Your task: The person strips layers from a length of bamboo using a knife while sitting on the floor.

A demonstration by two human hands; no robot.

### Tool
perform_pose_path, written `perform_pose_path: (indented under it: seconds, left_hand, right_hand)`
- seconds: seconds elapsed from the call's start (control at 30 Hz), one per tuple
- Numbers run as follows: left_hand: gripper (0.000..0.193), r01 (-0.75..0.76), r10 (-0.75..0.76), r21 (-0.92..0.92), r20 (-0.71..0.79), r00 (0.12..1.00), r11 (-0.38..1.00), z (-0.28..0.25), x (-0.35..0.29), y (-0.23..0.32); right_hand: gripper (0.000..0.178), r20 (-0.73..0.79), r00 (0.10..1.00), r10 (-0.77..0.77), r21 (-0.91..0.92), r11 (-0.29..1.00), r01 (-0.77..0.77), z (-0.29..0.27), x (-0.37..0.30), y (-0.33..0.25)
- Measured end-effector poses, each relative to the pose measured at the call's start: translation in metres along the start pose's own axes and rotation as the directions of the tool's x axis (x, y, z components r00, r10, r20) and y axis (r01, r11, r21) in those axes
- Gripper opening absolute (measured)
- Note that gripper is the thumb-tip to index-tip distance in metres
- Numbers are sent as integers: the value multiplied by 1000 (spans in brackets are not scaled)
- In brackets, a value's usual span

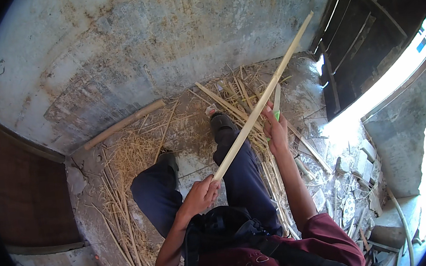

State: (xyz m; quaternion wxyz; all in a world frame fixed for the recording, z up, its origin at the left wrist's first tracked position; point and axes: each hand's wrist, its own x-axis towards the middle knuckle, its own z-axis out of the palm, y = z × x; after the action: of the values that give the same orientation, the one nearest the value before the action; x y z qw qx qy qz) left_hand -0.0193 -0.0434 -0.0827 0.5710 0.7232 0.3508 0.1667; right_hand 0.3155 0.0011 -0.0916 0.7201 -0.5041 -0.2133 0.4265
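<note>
A long pale strip of split bamboo (251, 120) slants across my lap, from lower left up toward the far right. Its near end is in my left hand (199, 198), the fingers wrapped round it. Farther along, my right hand (276, 131) is closed on the green handle of a knife (277, 101). The blade points away from me, just right of the strip. Part of the handle is hidden in my fingers, and I cannot tell whether the blade touches the bamboo.
Shavings (134, 153) and loose bamboo strips (234, 99) litter the floor around my feet. A bamboo pole (126, 123) lies along the foot of the stained wall (128, 54). Broken blocks (360, 162) are heaped at the right, below a dark door (363, 41) and a bright opening.
</note>
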Motion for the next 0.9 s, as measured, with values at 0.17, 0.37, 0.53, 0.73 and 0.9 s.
perform_pose_path:
  seconds: [0.17,0.37,0.53,0.73,0.9]
  left_hand:
    - [24,-5,13,103,-74,997,995,-7,-1,5]
    - [32,-103,127,217,-100,987,971,-49,0,44]
    - [36,6,-9,-21,-140,990,1000,-75,16,88]
    - [44,-200,244,150,-382,891,968,-78,44,104]
    - [51,-302,289,47,-458,841,952,-113,74,115]
  right_hand:
    - [42,-21,999,-34,63,997,35,33,3,-13]
    - [43,106,983,-149,171,977,130,78,0,-52]
    - [46,190,951,-244,213,956,202,129,5,-82]
    - [40,186,888,-420,208,900,383,188,3,-129]
    - [40,335,764,-552,63,822,566,207,27,-120]
